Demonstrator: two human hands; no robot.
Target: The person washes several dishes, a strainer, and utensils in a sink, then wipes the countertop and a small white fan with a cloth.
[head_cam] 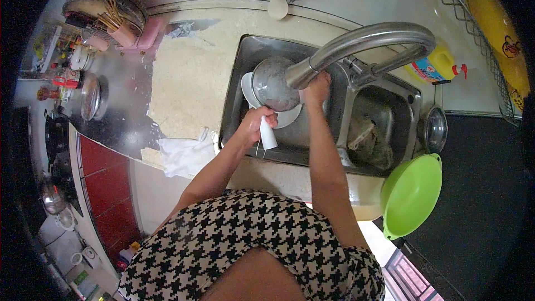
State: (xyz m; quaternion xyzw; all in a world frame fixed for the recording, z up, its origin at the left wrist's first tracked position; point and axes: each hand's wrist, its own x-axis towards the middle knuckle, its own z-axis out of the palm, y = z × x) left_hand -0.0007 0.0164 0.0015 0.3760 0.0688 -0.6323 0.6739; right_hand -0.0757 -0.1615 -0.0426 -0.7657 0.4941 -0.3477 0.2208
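Note:
My left hand (256,124) grips the white handle (268,134) of a round grey pan (273,85), which is held over the left basin of a steel double sink (288,150). Two thin pale lines run down below the handle. On the pan's right side is my right hand (317,88), its fingers curled and partly hidden by the faucet head (301,76). Whether that hand grips the rim or something else cannot be made out. White dishes (289,118) lie beneath the pan, mostly covered by it.
A steel faucet (376,33) arches over the basins. Whitish matter lies in the right basin (372,104). A green plastic basin (413,196) leans at the right, near a yellow detergent bottle (436,65). A white cloth (186,154) hangs over the counter edge (146,156).

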